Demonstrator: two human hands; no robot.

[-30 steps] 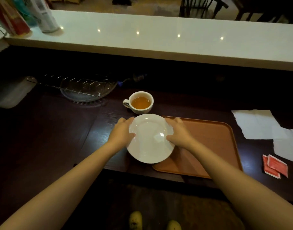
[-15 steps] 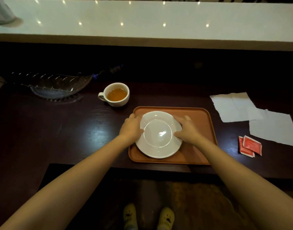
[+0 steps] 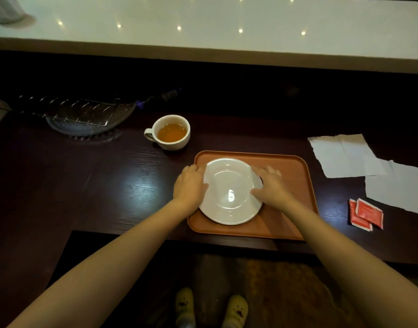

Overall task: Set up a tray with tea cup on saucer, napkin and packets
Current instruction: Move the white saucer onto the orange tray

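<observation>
A white saucer (image 3: 229, 190) lies on the left part of the orange-brown tray (image 3: 286, 185). My left hand (image 3: 189, 188) grips the saucer's left rim. My right hand (image 3: 270, 185) is at its right rim, thumb resting on the saucer, fingers spread and blurred over the tray. A white cup of tea (image 3: 171, 132) stands on the dark table behind the tray's left corner, handle to the left. White napkins (image 3: 345, 155) lie to the right of the tray. Two red packets (image 3: 365, 215) lie in front of them.
A glass dish with a wire rack (image 3: 84, 117) sits at the back left of the dark table (image 3: 84, 185). A raised white counter (image 3: 203, 24) runs along the back. The table's front edge is just below the tray.
The saucer moved right from the tray's left edge onto the tray and now lies flat there. My right hand's fingers have spread away from the rim.
</observation>
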